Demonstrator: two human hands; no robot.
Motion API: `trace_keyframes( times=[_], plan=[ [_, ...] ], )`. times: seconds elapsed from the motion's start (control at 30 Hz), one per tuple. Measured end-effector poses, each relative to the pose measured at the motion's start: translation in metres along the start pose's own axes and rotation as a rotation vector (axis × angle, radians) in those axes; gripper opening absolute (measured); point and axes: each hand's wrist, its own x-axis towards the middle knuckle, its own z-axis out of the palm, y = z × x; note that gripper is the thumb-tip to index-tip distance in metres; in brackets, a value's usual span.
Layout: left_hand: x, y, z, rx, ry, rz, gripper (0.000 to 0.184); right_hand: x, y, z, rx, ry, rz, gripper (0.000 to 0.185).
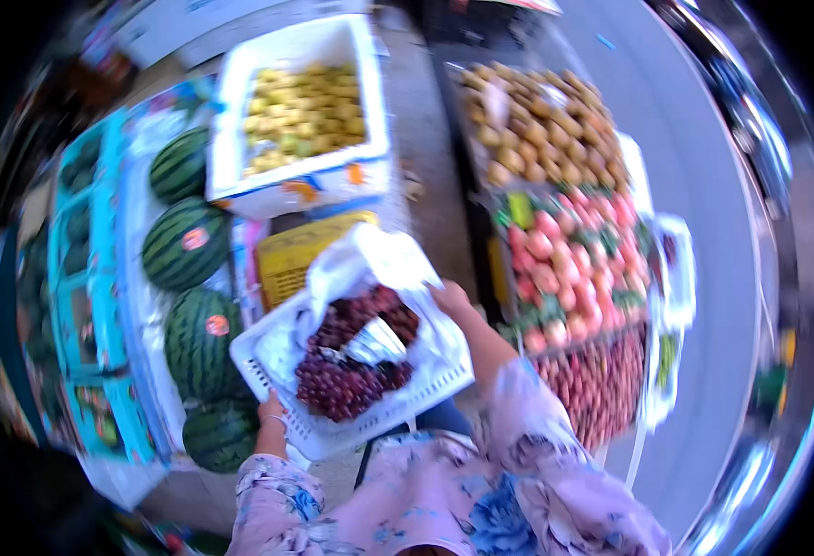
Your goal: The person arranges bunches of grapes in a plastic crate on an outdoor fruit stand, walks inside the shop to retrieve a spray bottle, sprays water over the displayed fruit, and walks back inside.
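White plastic basket point(439, 387) of dark red grapes point(340, 387): held in front of the wearer's body, between the two hands. Hands apart from each other, each clamped on the basket. Left hand point(272, 406) grips the near left side, a thin band at its wrist; right hand point(451, 301) grips the opposite side, farther from the body, by the edge where a white plastic bag point(379, 252) drapes over. Exact placing of the right fingertips: cannot tell, partly hidden. Basket appears tilted. Grapes lie on the bag lining, clear of both hands, a pale wrapper point(376, 343) on top of them.

Surroundings, as I see them: striped watermelons point(186, 246) in a row beside the left hand; beyond the basket, a yellow crate point(282, 264) and a white foam box point(240, 196) of yellow-green fruit point(309, 111). Past the right hand, pink round fruit point(566, 264) and brown fruit point(555, 139).
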Motion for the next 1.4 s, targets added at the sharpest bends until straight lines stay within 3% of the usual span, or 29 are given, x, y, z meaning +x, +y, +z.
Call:
trace_keyframes(
  times=[0.03, 0.07, 0.13, 0.27, 0.43, 0.47, 0.5, 0.6, 0.7, 0.77, 0.93, 1.07, 1.17, 1.3, 1.4],
  plan=[
    [0.015, -0.009, 0.000, -0.032, -0.167, 0.012, 0.036, -0.032, 0.039, -0.013, 0.050, 0.073, 0.069, 0.068],
    [0.028, -0.036, -0.003, -0.211, -0.295, 0.132, 0.035, -0.046, 0.059, -0.006, -0.092, 0.145, 0.080, 0.067],
    [-0.003, -0.035, -0.013, -0.077, -0.273, 0.050, 0.034, -0.110, 0.094, -0.006, 0.094, 0.223, 0.152, 0.069],
    [-0.068, 0.027, -0.021, 0.121, -0.422, 0.242, 0.033, -0.268, 0.126, -0.011, 0.517, 0.436, 0.320, 0.074],
    [-0.253, 0.100, -0.012, 0.323, -0.647, 0.361, 0.025, -0.456, 0.169, 0.009, 1.021, 0.704, 0.428, 0.065],
    [-0.283, 0.104, -0.007, 0.378, -0.673, 0.378, 0.025, -0.498, 0.183, 0.016, 1.115, 0.606, 0.429, 0.063],
    [-0.310, 0.103, -0.003, 0.431, -0.779, 0.444, 0.023, -0.531, 0.200, 0.032, 1.245, 0.668, 0.330, 0.064],
    [-0.378, 0.078, 0.016, 0.580, -0.992, 0.594, 0.022, -0.640, 0.213, 0.063, 1.443, 0.818, 0.442, 0.061],
    [-0.448, 0.032, 0.035, 0.697, -1.089, 0.742, 0.023, -0.719, 0.258, 0.134, 1.486, 1.076, 0.517, 0.061],
    [-0.476, -0.001, 0.049, 0.816, -1.161, 0.893, 0.023, -0.780, 0.240, 0.153, 1.557, 1.133, 0.586, 0.061],
    [-0.569, -0.125, 0.068, 0.965, -1.303, 0.987, 0.020, -0.899, 0.299, 0.252, 1.800, 1.429, 0.446, 0.058],
    [-0.600, -0.136, 0.063, 1.016, -1.288, 1.084, 0.020, -0.923, 0.298, 0.266, 1.808, 1.563, 0.347, 0.056],
    [-0.634, -0.304, 0.060, 1.083, -1.424, 1.184, 0.021, -1.004, 0.392, 0.397, 1.830, 1.757, 0.289, 0.054],
    [-0.841, -0.490, 0.067, 1.126, -1.424, 1.153, 0.021, -1.230, 0.548, 0.356, 1.922, 1.762, 0.258, 0.051],
    [-0.893, -0.495, 0.032, 1.114, -1.505, 1.146, 0.022, -1.312, 0.506, 0.339, 1.941, 1.791, 0.232, 0.050]
  ],
)
